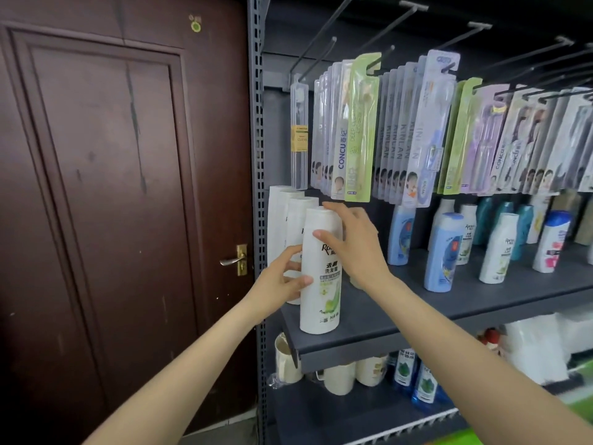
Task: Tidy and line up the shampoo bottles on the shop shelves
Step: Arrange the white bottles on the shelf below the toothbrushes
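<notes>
So that the white row runs straight back from the shelf (369,319) edge, my left hand (282,281) grips the front white bottle (321,274) low, left of its label. My right hand (356,242) clasps its cap end, steadying it upright; blue bottles (439,252) stand well right, unsorted.

Small shop, dark metal shelving (417,303) stocked with shampoo bottles (442,252), carded toothbrushes (356,130) hung on pegs (398,22)

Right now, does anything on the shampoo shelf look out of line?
Yes: the front white shampoo bottle, held by both hands, leans slightly and stands at the shelf edge, ahead of the white row behind it.
</notes>
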The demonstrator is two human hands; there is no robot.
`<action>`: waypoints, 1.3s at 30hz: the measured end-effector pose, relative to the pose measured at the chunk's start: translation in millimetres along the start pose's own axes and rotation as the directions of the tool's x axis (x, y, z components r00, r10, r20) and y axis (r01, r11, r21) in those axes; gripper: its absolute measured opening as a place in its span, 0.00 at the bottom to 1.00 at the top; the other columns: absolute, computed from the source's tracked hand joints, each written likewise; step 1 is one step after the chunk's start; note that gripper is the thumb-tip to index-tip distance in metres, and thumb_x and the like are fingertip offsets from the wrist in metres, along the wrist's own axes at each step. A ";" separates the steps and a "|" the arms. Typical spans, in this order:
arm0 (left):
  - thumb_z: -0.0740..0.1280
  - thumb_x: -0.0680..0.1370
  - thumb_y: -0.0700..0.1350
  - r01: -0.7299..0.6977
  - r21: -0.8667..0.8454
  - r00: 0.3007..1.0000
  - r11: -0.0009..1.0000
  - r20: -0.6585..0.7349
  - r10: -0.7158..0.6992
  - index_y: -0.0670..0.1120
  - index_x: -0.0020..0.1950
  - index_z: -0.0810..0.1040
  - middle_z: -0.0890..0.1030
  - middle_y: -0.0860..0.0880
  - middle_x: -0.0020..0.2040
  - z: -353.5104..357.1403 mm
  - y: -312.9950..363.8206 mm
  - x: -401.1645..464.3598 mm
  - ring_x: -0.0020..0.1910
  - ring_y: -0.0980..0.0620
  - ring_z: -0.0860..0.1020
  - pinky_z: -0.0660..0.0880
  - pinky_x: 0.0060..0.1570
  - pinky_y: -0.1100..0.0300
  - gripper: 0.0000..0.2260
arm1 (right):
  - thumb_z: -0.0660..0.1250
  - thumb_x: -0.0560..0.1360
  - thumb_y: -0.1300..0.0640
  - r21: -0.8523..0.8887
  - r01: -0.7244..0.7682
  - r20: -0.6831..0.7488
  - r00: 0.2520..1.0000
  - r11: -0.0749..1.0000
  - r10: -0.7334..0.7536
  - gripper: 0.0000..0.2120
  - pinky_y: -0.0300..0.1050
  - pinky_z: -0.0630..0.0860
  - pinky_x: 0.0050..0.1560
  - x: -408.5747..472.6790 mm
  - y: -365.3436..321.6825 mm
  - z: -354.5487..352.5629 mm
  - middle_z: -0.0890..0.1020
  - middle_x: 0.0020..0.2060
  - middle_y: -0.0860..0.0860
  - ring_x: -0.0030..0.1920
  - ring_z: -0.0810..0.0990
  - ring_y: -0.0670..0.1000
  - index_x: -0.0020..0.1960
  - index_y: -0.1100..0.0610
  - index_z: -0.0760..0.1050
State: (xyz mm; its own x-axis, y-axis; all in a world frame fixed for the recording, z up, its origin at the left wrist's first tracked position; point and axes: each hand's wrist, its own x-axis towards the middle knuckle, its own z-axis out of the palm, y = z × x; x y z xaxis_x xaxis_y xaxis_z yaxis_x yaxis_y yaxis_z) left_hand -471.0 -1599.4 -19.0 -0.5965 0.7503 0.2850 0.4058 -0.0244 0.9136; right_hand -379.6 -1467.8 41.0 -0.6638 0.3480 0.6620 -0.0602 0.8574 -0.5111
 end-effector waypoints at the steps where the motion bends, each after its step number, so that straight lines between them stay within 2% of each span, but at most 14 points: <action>1: 0.67 0.77 0.43 0.006 0.018 1.000 1.000 0.022 -0.007 0.59 0.64 0.69 0.76 0.48 0.57 -2.9 2.2 0.2 0.53 0.50 0.80 0.78 0.52 0.56 0.19 | 0.69 0.74 0.52 -0.033 0.023 -0.006 1.000 0.999 -0.024 0.24 0.37 0.63 0.58 1.1 0.0 -1.0 0.70 0.62 0.53 0.62 0.69 0.51 0.68 0.51 0.69; 3: 0.62 0.77 0.36 -0.102 0.098 0.992 0.990 -0.068 0.108 0.56 0.60 0.73 0.78 0.51 0.55 -11.7 9.1 4.4 0.53 0.51 0.80 0.76 0.54 0.55 0.17 | 0.70 0.73 0.53 -0.105 0.114 0.005 0.993 0.988 -0.114 0.23 0.34 0.58 0.61 6.0 -2.4 -7.0 0.68 0.65 0.51 0.67 0.65 0.49 0.67 0.53 0.70; 5: 0.58 0.76 0.30 -0.225 0.204 0.914 0.953 -0.295 0.279 0.51 0.55 0.76 0.79 0.53 0.52 -24.5 19.7 15.3 0.52 0.54 0.79 0.74 0.56 0.56 0.18 | 0.70 0.73 0.54 -0.139 0.197 0.024 0.980 0.970 -0.196 0.23 0.34 0.58 0.61 13.2 -7.2 -14.6 0.69 0.65 0.50 0.67 0.65 0.48 0.67 0.54 0.71; 7: 0.57 0.77 0.31 -0.245 0.336 0.847 0.909 -0.382 0.370 0.48 0.59 0.76 0.77 0.53 0.55 -34.8 34.2 29.1 0.56 0.54 0.75 0.70 0.59 0.59 0.18 | 0.69 0.74 0.54 -0.162 0.230 0.038 0.973 0.960 -0.227 0.21 0.36 0.62 0.59 18.4 -11.0 -18.5 0.73 0.61 0.49 0.64 0.68 0.47 0.66 0.54 0.72; 11: 0.58 0.77 0.34 -0.207 0.637 0.906 0.743 -0.163 0.392 0.51 0.73 0.64 0.67 0.51 0.69 -39.8 49.1 59.2 0.65 0.51 0.63 0.58 0.65 0.61 0.26 | 0.69 0.74 0.54 -0.175 0.226 0.054 0.974 0.958 -0.220 0.16 0.33 0.61 0.53 18.1 -4.9 -12.2 0.77 0.56 0.49 0.59 0.71 0.49 0.61 0.53 0.76; 14: 0.59 0.77 0.37 -0.181 0.711 0.944 0.679 -0.068 0.322 0.53 0.73 0.63 0.65 0.51 0.72 -41.7 47.9 66.0 0.68 0.48 0.62 0.61 0.66 0.55 0.25 | 0.69 0.73 0.56 -0.150 0.212 0.020 0.977 0.966 -0.211 0.16 0.32 0.59 0.52 14.6 -2.8 -8.0 0.78 0.55 0.50 0.58 0.71 0.51 0.60 0.54 0.77; 17: 0.62 0.77 0.38 -0.200 0.731 0.899 0.652 -0.128 0.419 0.50 0.67 0.70 0.70 0.49 0.64 -50.1 42.9 59.8 0.61 0.47 0.68 0.68 0.60 0.53 0.19 | 0.69 0.74 0.56 -0.155 0.214 0.017 0.977 0.965 -0.214 0.15 0.33 0.60 0.52 12.3 -4.6 -8.1 0.78 0.55 0.50 0.57 0.71 0.51 0.60 0.54 0.77; 20: 0.69 0.75 0.45 -0.183 0.726 0.856 0.663 -0.214 0.470 0.50 0.62 0.72 0.67 0.49 0.52 -61.2 39.5 49.4 0.47 0.51 0.71 0.73 0.48 0.55 0.17 | 0.69 0.74 0.56 -0.159 0.215 0.021 0.976 0.964 -0.215 0.15 0.32 0.59 0.52 10.1 -6.3 -7.7 0.78 0.54 0.50 0.57 0.71 0.51 0.60 0.54 0.77; 23: 0.73 0.72 0.48 -0.135 0.683 0.859 0.718 -0.281 0.428 0.51 0.64 0.73 0.64 0.49 0.49 -69.8 39.6 44.6 0.43 0.52 0.70 0.70 0.47 0.61 0.22 | 0.68 0.74 0.56 -0.164 0.211 0.011 0.977 0.964 -0.212 0.15 0.32 0.59 0.53 8.2 -8.0 -6.6 0.78 0.55 0.51 0.57 0.71 0.51 0.61 0.54 0.77; 27: 0.72 0.72 0.46 -0.144 0.618 0.895 0.773 -0.252 0.368 0.52 0.63 0.72 0.68 0.49 0.51 -67.7 39.0 41.8 0.46 0.50 0.72 0.72 0.50 0.58 0.21 | 0.68 0.74 0.57 -0.163 0.196 0.012 0.980 0.967 -0.196 0.15 0.33 0.60 0.53 8.9 -9.7 -6.0 0.77 0.56 0.50 0.58 0.70 0.50 0.61 0.54 0.76; 30: 0.69 0.74 0.42 -0.140 0.524 0.917 0.840 -0.250 0.310 0.50 0.59 0.69 0.73 0.46 0.41 -61.8 39.9 37.2 0.36 0.50 0.71 0.69 0.36 0.59 0.17 | 0.69 0.74 0.57 -0.160 0.184 0.010 0.983 0.970 -0.185 0.16 0.32 0.59 0.53 7.8 -11.3 -6.6 0.77 0.56 0.50 0.59 0.70 0.50 0.61 0.54 0.76; 32: 0.69 0.74 0.42 -0.137 0.492 0.915 0.860 -0.269 0.300 0.51 0.56 0.69 0.74 0.45 0.40 -63.2 41.2 31.9 0.32 0.51 0.69 0.67 0.32 0.61 0.15 | 0.69 0.74 0.57 -0.160 0.172 0.021 0.985 0.972 -0.171 0.17 0.31 0.58 0.54 5.6 -13.3 -6.0 0.76 0.57 0.50 0.60 0.69 0.50 0.62 0.54 0.75; 35: 0.70 0.73 0.41 -0.153 0.407 0.892 0.901 -0.336 0.303 0.51 0.53 0.69 0.77 0.47 0.48 -72.2 41.0 17.7 0.37 0.52 0.74 0.71 0.31 0.64 0.13 | 0.68 0.75 0.53 -0.220 0.156 0.046 0.988 0.963 -0.150 0.20 0.32 0.59 0.58 2.2 -20.0 -4.7 0.74 0.62 0.49 0.64 0.67 0.49 0.66 0.54 0.72; 39: 0.70 0.73 0.40 -0.198 0.310 0.848 0.930 -0.423 0.321 0.54 0.55 0.71 0.79 0.52 0.50 -92.7 39.6 -11.5 0.46 0.47 0.79 0.80 0.41 0.50 0.15 | 0.66 0.75 0.51 -0.284 0.182 0.038 0.983 0.941 -0.179 0.21 0.39 0.62 0.63 -2.4 -41.2 -1.1 0.71 0.66 0.48 0.68 0.64 0.48 0.67 0.53 0.71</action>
State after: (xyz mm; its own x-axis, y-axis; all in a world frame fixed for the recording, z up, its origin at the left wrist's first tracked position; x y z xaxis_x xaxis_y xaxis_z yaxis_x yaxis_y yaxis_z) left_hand -512.3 -1670.2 40.8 -0.6680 0.3489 0.6573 0.7099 0.0337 0.7035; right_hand -374.8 -1503.6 61.0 -0.6700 0.1744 0.7216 0.0342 0.9782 -0.2047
